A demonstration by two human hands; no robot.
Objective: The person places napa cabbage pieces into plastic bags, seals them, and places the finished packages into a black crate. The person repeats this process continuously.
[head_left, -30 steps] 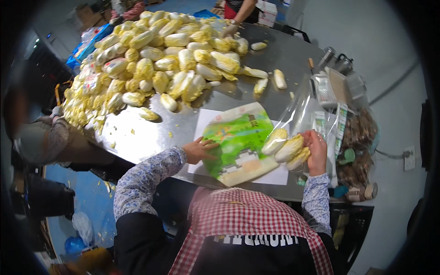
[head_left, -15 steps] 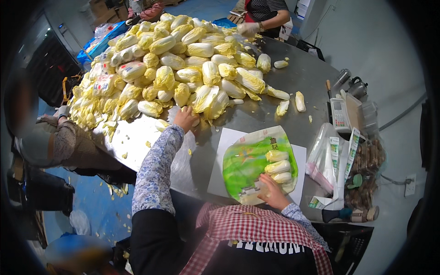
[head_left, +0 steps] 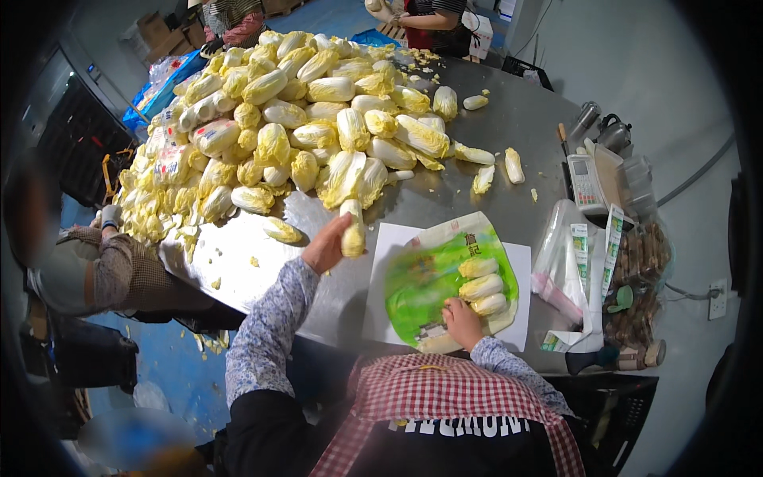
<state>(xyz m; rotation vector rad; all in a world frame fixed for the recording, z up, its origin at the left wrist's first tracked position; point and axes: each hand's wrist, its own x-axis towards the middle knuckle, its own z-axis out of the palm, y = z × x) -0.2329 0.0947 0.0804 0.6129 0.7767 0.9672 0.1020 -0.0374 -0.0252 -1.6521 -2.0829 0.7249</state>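
My left hand (head_left: 326,245) is closed around a small napa cabbage (head_left: 352,229), held upright over the metal table in front of the big heap of napa cabbages (head_left: 274,146). On the right, a green and cream plastic bag (head_left: 417,274) lies on a white sheet (head_left: 519,318). Three small cabbages (head_left: 482,286) lie side by side at its right part; whether they are inside or on top I cannot tell. Just left of the lowest one, my right hand (head_left: 463,323) rests on the bag with fingers curled together. What they pinch, if anything, is hidden.
Loose cabbages (head_left: 514,165) and leaf scraps lie right of the heap. Clear bags (head_left: 556,262), label strips (head_left: 610,246), a keypad device (head_left: 586,184) and a kettle (head_left: 614,133) line the right edge. Co-workers stand at the far side (head_left: 429,25) and at the left (head_left: 119,262).
My left hand has drawn a cabbage back from the heap toward me. My right hand has slid left off the cabbages on the bag, its fingers now curled. The far co-worker's hands have lifted.
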